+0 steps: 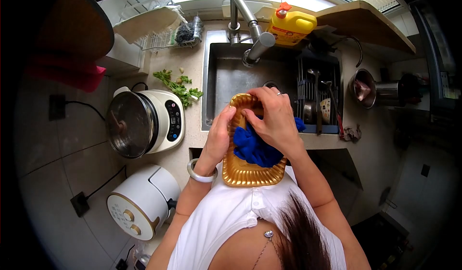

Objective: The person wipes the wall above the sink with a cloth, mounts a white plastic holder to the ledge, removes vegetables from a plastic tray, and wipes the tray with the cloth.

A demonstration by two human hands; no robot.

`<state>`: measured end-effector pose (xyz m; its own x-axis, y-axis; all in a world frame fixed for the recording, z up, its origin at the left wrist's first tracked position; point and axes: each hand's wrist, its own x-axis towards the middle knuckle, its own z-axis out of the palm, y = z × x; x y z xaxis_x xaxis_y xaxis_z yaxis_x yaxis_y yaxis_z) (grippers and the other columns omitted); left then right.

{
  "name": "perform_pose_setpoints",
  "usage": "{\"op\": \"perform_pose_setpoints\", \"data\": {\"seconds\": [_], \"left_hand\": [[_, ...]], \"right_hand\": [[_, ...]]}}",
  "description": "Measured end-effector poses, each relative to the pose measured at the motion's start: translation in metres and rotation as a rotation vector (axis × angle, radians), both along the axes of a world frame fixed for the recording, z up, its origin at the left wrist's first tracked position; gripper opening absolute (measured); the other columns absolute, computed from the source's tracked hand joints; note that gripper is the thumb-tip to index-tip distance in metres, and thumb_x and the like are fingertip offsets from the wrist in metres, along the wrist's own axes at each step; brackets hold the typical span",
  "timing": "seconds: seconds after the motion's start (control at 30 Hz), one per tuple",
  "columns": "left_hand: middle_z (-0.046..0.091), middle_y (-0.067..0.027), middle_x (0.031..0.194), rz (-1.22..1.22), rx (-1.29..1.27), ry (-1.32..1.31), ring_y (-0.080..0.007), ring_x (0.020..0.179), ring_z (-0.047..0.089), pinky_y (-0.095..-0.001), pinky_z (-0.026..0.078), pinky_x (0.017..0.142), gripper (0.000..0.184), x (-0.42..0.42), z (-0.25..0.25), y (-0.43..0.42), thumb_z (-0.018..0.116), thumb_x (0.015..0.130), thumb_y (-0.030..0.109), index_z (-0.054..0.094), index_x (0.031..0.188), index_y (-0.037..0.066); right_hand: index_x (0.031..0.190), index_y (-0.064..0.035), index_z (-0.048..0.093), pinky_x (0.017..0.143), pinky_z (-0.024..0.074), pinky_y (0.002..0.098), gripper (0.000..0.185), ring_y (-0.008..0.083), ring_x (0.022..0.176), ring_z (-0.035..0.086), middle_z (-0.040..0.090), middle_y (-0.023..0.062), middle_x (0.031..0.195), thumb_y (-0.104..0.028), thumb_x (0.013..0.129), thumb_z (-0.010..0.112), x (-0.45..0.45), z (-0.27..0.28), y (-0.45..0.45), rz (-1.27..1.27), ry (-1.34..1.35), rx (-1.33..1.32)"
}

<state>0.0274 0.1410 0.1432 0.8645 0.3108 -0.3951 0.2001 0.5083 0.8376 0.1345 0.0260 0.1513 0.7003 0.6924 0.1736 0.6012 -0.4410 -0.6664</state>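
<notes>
A golden tray (pixel 255 177) with a fluted rim is held tilted in front of the white shirt, over the sink's front edge. My left hand (pixel 219 137) grips its left side, thumb near the upper rim. A crumpled blue cloth (pixel 255 149) lies inside the tray, and part of it shows beyond the right side. My right hand (pixel 276 120) closes over the cloth at the upper right of the tray, its fingers over the rim and its thumb inside. The palm hides part of the cloth.
Behind the tray is a metal sink (pixel 231 72) with a faucet (pixel 255 34) and a dish rack (pixel 313 87). A yellow jug (pixel 291 26) stands behind. At left are leafy greens (pixel 178 87), a white electric cooker (pixel 163 116) and a white appliance (pixel 144 197). A metal pot (pixel 363 89) sits at right.
</notes>
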Motion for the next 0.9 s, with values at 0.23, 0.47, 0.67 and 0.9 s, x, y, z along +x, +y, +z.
{"op": "perform_pose_setpoints", "data": {"seconds": [0.23, 0.47, 0.67, 0.9], "left_hand": [[0.061, -0.0129, 0.121, -0.018, 0.086, -0.005, -0.0175, 0.112, 0.057, -0.03, 0.042, 0.101, 0.043, -0.001, 0.003, 0.0, 0.032, 0.104, 0.024, 0.053, 0.127, -0.005], [0.064, -0.0122, 0.113, -0.023, 0.028, -0.008, -0.0157, 0.103, 0.06, -0.0295, 0.045, 0.095, 0.041, -0.001, -0.011, 0.007, 0.034, 0.104, 0.025, 0.058, 0.119, -0.004], [0.065, -0.0115, 0.11, 0.008, 0.048, 0.039, -0.0154, 0.101, 0.061, -0.0293, 0.047, 0.092, 0.04, -0.002, -0.007, 0.006, 0.034, 0.104, 0.025, 0.059, 0.117, -0.004], [0.066, -0.0097, 0.109, -0.023, 0.044, 0.02, -0.0143, 0.099, 0.062, -0.0286, 0.047, 0.092, 0.04, 0.0, 0.0, 0.01, 0.035, 0.104, 0.024, 0.06, 0.115, -0.003]], "right_hand": [[0.095, -0.0052, 0.068, 0.075, 0.0437, 0.0401, 0.024, 0.0292, 0.086, 0.061, 0.065, 0.0093, 0.088, -0.02, 0.077, 0.075, -0.004, -0.004, 0.0, -0.068, 0.009, -0.004], [0.095, -0.0053, 0.068, 0.075, 0.0446, 0.0407, 0.026, 0.03, 0.087, 0.061, 0.066, 0.01, 0.088, -0.021, 0.077, 0.076, 0.0, -0.007, 0.002, -0.023, 0.047, 0.004], [0.094, -0.0051, 0.068, 0.076, 0.0461, 0.0411, 0.025, 0.0306, 0.086, 0.062, 0.067, 0.0111, 0.088, -0.023, 0.078, 0.075, -0.001, -0.003, 0.003, -0.04, 0.012, -0.005], [0.092, -0.004, 0.07, 0.074, 0.0494, 0.0417, 0.025, 0.0317, 0.083, 0.064, 0.067, 0.0124, 0.085, -0.024, 0.077, 0.076, 0.001, -0.002, 0.004, -0.072, 0.064, 0.001]]}}
